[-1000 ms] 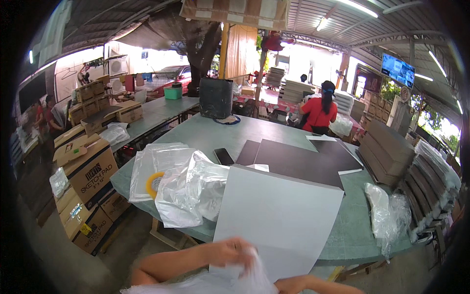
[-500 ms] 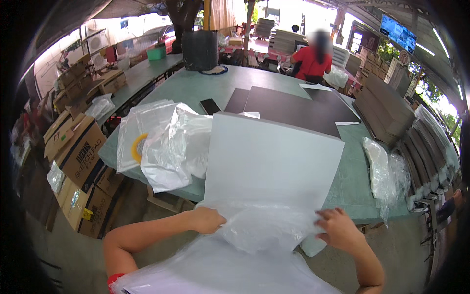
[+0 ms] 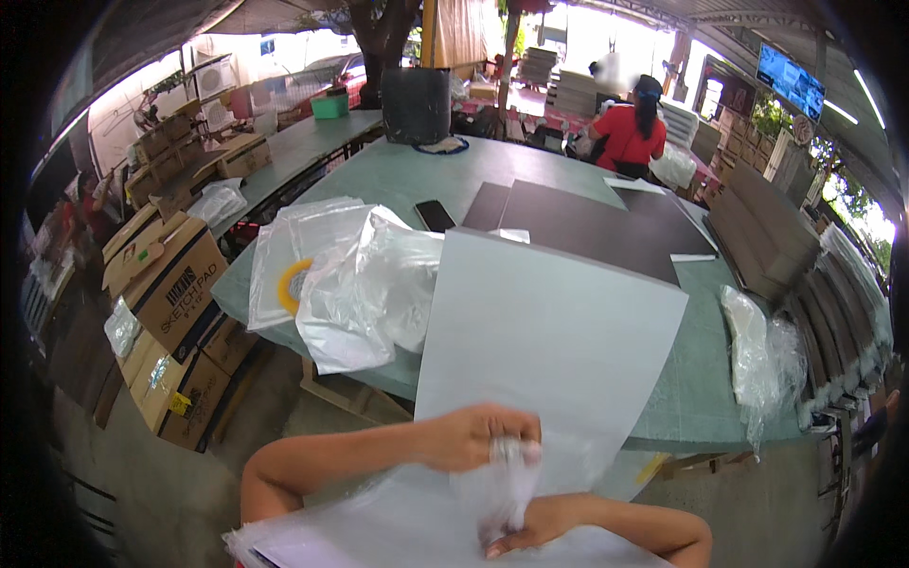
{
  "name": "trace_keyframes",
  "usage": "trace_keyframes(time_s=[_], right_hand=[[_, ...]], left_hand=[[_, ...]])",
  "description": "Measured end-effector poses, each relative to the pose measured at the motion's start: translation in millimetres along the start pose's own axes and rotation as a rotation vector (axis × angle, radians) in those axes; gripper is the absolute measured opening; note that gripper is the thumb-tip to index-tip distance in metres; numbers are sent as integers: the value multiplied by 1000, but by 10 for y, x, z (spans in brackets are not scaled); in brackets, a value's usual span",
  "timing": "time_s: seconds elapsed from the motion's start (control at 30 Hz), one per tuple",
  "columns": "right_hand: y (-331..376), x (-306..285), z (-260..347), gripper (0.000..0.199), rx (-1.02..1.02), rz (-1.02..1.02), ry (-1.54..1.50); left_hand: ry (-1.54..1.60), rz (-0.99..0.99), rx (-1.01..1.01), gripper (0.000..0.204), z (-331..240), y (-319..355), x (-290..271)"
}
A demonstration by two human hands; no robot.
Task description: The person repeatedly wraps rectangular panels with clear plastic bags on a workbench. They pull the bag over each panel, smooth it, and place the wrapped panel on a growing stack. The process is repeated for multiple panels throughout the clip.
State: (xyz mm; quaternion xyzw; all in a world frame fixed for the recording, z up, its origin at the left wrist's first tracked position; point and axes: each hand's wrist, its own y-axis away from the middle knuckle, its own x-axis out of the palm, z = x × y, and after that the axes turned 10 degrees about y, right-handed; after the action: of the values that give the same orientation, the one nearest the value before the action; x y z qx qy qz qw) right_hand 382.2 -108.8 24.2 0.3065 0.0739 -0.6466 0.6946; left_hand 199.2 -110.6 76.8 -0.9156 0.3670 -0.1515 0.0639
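A large white board (image 3: pixel 549 322) lies with its far end on the green table (image 3: pixel 701 388) and its near end toward me. My left hand (image 3: pixel 478 437) and my right hand (image 3: pixel 530 525) are close together over its near end. Both are closed on a bunched clear plastic bag (image 3: pixel 497 488), the left hand above and the right hand below. More clear plastic (image 3: pixel 379 521) spreads over the board's near part under my forearms.
Loose clear bags (image 3: pixel 360 284) cover a yellow tape roll (image 3: pixel 289 284) at the table's left. A phone (image 3: pixel 436 216) and dark boards (image 3: pixel 587 222) lie farther back. Cardboard boxes (image 3: pixel 175 284) stand left; another bag (image 3: pixel 757 350) lies right. A person in red (image 3: pixel 634 133) sits beyond.
My hands were apart on the plastic at the board's near edge; now they have come together and bunched it between them. The view has tilted further down.
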Motion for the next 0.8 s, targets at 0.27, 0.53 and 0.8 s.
trace_keyframes(time_s=[0.27,0.53,0.8], right_hand=[[665,-665,-129,24,344,-253,1126],[491,-489,-327,29,553,112,1149],[790,-1005,73,53,967,173,1199]], left_hand=[[-1467,164,-821,30,421,696,-666],[-2000,-232,-92,18,-418,337,-1219],[-1149,466,-727,20,86,405,-163]])
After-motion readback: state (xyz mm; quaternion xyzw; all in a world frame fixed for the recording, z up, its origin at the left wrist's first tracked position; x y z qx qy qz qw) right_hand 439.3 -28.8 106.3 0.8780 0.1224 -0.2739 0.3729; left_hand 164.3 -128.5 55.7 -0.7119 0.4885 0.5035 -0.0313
